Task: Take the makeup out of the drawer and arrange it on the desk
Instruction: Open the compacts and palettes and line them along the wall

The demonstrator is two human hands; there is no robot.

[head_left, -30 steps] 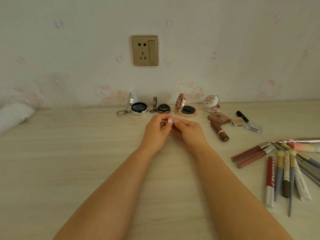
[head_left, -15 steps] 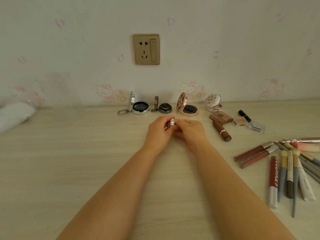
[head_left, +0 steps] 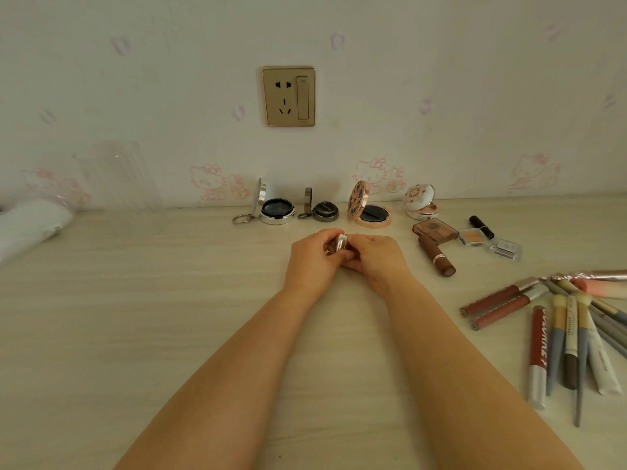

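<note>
Silver-capped small case (head_left: pixel 340 241) pinched between your left hand (head_left: pixel 314 262) and right hand (head_left: pixel 375 261), both gripping it above desk (head_left: pixel 135 317), likely opening lid to match open compacts (head_left: pixel 369 213) lined by wall

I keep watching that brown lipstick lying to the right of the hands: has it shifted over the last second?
No. The brown lipstick lies at the same slant just in front of the brown palette; only the camera view drifted slightly.
</note>
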